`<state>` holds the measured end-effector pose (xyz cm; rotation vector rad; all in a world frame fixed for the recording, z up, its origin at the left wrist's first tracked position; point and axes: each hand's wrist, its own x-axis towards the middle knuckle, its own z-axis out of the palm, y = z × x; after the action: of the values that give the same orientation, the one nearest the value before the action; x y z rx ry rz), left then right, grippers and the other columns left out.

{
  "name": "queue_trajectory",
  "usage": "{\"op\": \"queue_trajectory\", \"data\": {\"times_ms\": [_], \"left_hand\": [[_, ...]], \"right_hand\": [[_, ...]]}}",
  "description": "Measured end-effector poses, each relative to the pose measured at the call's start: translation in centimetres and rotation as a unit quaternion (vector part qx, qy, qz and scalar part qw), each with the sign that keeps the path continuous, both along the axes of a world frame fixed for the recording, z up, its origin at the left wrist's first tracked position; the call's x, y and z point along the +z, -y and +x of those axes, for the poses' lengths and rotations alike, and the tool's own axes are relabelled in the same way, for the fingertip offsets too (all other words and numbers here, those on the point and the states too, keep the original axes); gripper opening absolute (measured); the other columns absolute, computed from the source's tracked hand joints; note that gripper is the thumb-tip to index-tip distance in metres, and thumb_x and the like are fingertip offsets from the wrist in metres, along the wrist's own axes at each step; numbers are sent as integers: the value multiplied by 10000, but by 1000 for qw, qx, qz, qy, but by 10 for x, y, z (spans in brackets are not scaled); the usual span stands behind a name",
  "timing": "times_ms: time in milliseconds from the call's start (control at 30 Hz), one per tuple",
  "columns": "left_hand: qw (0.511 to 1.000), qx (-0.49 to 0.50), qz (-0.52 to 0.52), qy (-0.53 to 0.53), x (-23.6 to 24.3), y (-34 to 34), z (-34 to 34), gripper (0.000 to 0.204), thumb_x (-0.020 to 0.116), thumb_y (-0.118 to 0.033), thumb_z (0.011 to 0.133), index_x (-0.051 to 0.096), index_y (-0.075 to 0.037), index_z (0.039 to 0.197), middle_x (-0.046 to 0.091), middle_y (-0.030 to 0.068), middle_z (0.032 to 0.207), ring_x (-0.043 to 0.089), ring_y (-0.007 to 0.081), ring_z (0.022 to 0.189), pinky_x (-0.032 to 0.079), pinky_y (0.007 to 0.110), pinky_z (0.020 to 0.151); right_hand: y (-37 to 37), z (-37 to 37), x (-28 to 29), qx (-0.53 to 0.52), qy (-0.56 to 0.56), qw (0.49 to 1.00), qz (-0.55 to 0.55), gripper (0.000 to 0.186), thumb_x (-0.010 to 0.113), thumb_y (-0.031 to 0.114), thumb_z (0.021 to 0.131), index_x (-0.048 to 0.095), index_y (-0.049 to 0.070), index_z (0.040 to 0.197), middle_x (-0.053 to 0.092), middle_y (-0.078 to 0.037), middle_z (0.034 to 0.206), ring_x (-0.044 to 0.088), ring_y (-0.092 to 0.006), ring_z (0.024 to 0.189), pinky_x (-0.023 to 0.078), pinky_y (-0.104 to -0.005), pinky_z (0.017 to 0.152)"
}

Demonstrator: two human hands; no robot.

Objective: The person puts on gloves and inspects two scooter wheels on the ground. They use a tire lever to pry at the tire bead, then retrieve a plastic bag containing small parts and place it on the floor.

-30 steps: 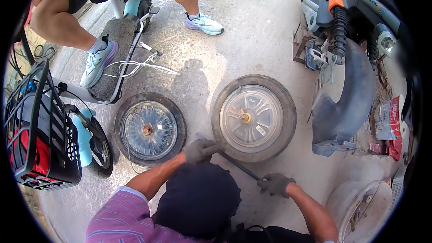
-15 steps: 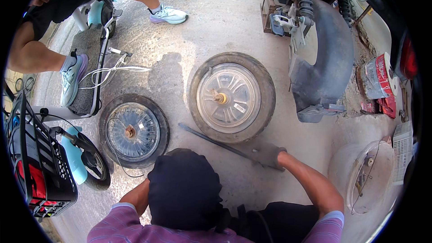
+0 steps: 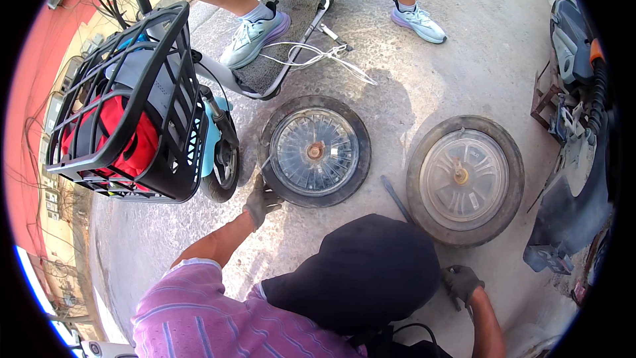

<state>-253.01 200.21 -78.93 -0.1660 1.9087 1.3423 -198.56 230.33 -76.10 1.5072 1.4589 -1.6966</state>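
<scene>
My left hand, in a grey glove, is at the lower left edge of the smaller spoked-look wheel. Its fingers are apart; whether they touch the tyre I cannot tell. A thin cable runs along that wheel's left side. Below the larger wheel, my gloved right hand has its fingers curled. It appears closed on the near end of a long dark tyre lever, whose middle is hidden by my dark cap. Both wheels lie flat, with rusty axle ends upward.
At the left stands a light-blue scooter with a black basket holding a red item. Another person's foot rests on its footboard, beside a white cord. A vehicle's dark mudguard is at the right.
The view has swung left, so both wheels appear farther right. My left hand, hidden before, now shows beside the smaller wheel. My right hand remains near the larger wheel.
</scene>
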Motion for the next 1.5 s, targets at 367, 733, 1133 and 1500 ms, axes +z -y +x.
{"op": "queue_trajectory", "data": {"times_ms": [367, 733, 1133, 1500], "left_hand": [[967, 14, 180, -181, -14, -65, -61, 757, 786, -340, 947, 423, -48, 1543, 573, 102, 1480, 562, 221, 1320, 465, 365, 1110], [918, -107, 230, -305, 104, -140, 42, 851, 803, -289, 882, 369, 29, 1541, 560, 169, 1449, 549, 252, 1315, 439, 374, 1120], [869, -179, 220, -406, 116, -237, 110, 977, 783, -457, 900, 298, 26, 1598, 429, 277, 1523, 420, 369, 1437, 344, 448, 1200], [868, -175, 192, -424, 126, -259, 101, 868, 766, -427, 918, 384, 16, 1559, 505, 278, 1487, 514, 376, 1378, 398, 425, 1160]], "right_hand": [[-3, 19, -15, -15, 15, 999, 26, 422, 707, 382, 963, 728, -17, 1100, 699, -65, 772, 612, -163, 596, 505, -334, 568], [-8, -14, -16, 24, 11, 1000, 16, 512, 723, 416, 931, 698, -40, 1161, 708, -102, 841, 643, -175, 627, 513, -318, 566], [-10, 5, 6, -39, -3, 999, -14, 408, 666, 319, 981, 696, -20, 1205, 773, -115, 959, 623, -165, 617, 508, -300, 577], [2, 20, 22, -48, 2, 998, 39, 356, 655, 355, 957, 748, 12, 978, 612, -20, 646, 537, -138, 487, 434, -338, 435]]}}
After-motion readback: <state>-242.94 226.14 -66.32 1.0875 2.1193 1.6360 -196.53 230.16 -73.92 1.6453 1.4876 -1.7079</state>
